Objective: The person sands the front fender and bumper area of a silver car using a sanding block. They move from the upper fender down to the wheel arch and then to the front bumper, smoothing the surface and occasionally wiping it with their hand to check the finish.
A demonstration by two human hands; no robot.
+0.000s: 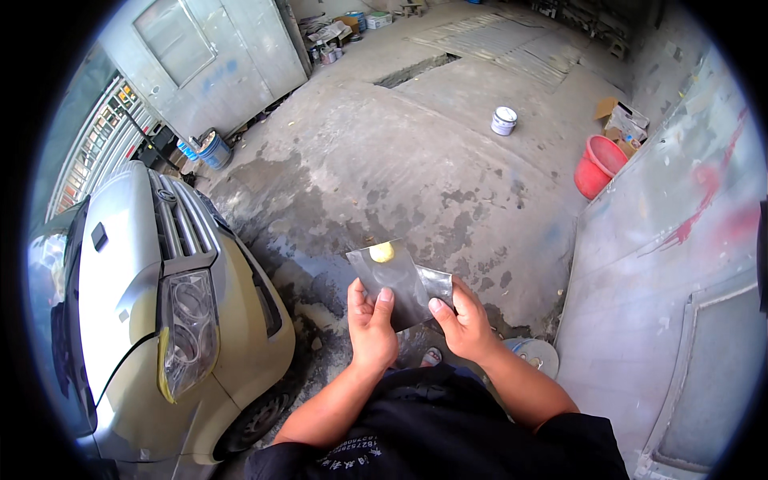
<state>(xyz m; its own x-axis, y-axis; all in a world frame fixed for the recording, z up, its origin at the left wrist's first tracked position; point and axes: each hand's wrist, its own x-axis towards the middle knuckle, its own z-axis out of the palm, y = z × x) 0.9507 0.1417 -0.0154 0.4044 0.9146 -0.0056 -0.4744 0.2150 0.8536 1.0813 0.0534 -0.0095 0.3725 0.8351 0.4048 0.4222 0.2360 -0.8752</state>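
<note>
A thin dark grey plate point(398, 290) is tilted in front of my body, with a rounded dollop of yellow paste point(382, 252) near its far edge. My left hand point(373, 328) grips the plate at its left side, thumb on top and fingers curled beneath. On the right, my right hand point(466, 324) pinches a shiny silver flat blade point(436, 284), thumb on top, close against the plate's right edge. Whether blade and plate touch is hard to make out. To my left stands a silver car point(232, 320) with yellowish patches around its headlight point(190, 320).
A white can point(504, 121) stands on the stained concrete floor ahead. A red bucket point(598, 166) and a cardboard box point(620, 120) sit by the right wall. Near my right elbow is a round pale lid point(534, 356). A blue bucket point(214, 150) stands beside the metal door point(200, 56).
</note>
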